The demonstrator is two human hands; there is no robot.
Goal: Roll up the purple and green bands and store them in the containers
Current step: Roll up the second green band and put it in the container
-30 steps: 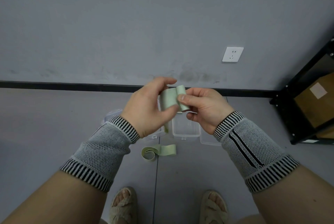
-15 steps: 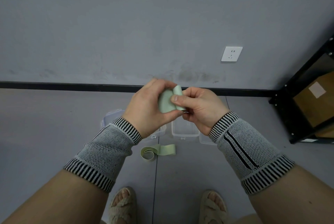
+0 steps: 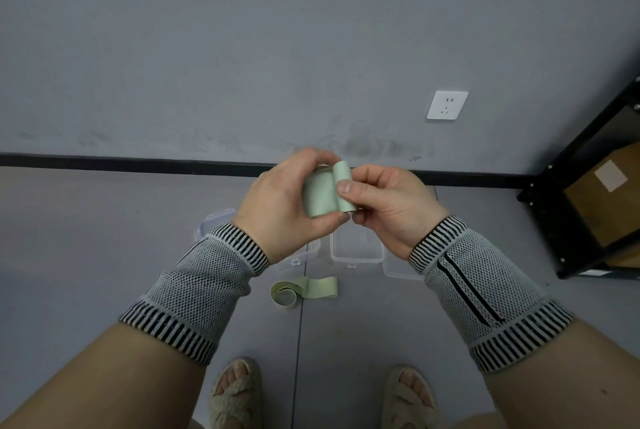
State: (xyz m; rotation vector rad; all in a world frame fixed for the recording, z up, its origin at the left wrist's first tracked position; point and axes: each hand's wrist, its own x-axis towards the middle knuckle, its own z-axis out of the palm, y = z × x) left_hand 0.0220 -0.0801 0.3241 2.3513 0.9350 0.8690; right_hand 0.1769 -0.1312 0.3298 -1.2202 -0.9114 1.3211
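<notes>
I see the green band held up at chest height between both hands, clear of the floor so it can turn freely. My right hand pinches the tight roll at its right edge; my left hand grips the loose tail to keep tension. The open containers wait on the floor just beyond, another green band lying nearer me.

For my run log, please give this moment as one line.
step: rolling | left hand: grips green band | right hand: pinches its roll | second green band: floor
</notes>
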